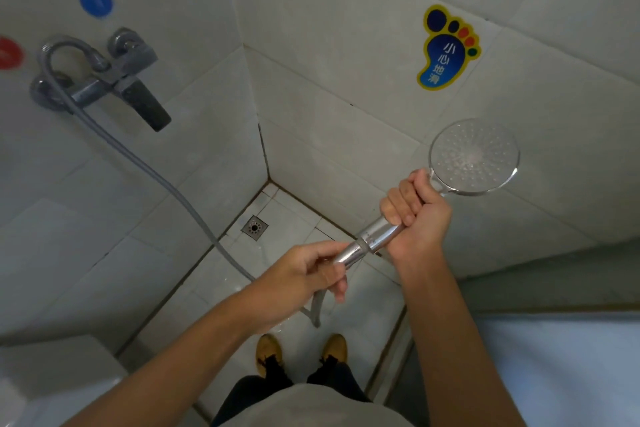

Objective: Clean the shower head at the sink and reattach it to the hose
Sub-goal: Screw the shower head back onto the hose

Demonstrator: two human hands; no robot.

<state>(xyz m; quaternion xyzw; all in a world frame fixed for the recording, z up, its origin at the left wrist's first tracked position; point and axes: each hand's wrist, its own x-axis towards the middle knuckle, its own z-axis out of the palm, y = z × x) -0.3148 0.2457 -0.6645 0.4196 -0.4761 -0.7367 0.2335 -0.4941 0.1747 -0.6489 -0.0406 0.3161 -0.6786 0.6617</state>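
Right hand (417,218): wrapping in a closed fist around the chrome handle of the shower head (474,156), just below the round spray face, which is facing the camera and rising up and to the right of the fist.

Left hand (311,270): pinching the chrome hose nut (349,253) between thumb and fingers, at the bottom end of the handle; remaining fingers are curling around the hose (138,159) where it is leaving the nut.

Axis: handle and nut are lying along one line, running from lower left at the left hand to upper right at the spray face. The nut is meeting the handle end; whether the thread is seated or loose cannot be told.

Judgement: the coming move is turning on this shared line, the left hand being nearer the joint and best placed to twist, the right holding steady.

Hose: looping down toward the tiled floor (294,211) and climbing to the wall mixer tap (114,80), well apart at left.

Floor drain (255,227): sitting near the corner, beyond the hands.
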